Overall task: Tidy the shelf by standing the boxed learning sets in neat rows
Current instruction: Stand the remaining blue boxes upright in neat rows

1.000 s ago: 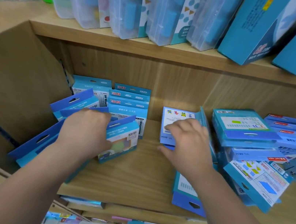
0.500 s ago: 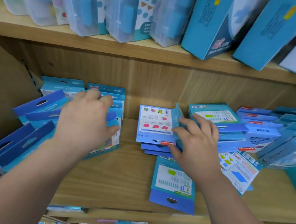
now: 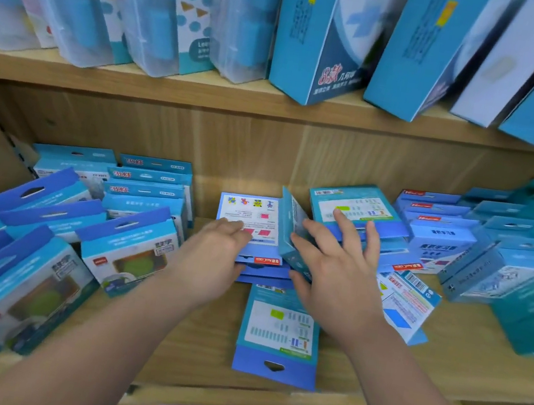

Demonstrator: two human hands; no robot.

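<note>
Centre stack (image 3: pixel 249 215) lies flat on the middle shelf (image 3: pixel 168 343), directly ahead of both hands, white back panel up. Its long axis runs front to back, and the tab ends appear to face me. My left hand (image 3: pixel 216 257) is the nearer one: it sits on the stack's near left corner, fingers bent over the top panel and thumb against the near edge, so this grip is narrow and pinches the stack. My right hand (image 3: pixel 335 271) is spread wide with straight fingers. Its palm side bears against a tilted box (image 3: pixel 289 230) that stands on edge, leaning between the stack and the right pile (image 3: pixel 362 206), and the fingertips reach onto that pile's top box. The thumb lies low by the tilted box's near corner; I cannot tell whether it clamps. Both forearms come in from below, converging, wrists roughly level with the shelf. A lone box (image 3: pixel 278 336) lies flat in front of the stack, tab toward me. The left boxes (image 3: pixel 126 250) lean in loose rows at a slant. Judgement: no set in the centre stands yet. The coming move turns on tipping the stack up about its far edge, and the left hand is better placed for that. Risk noted: the tilted box may topple once the right hand lifts away.
</note>
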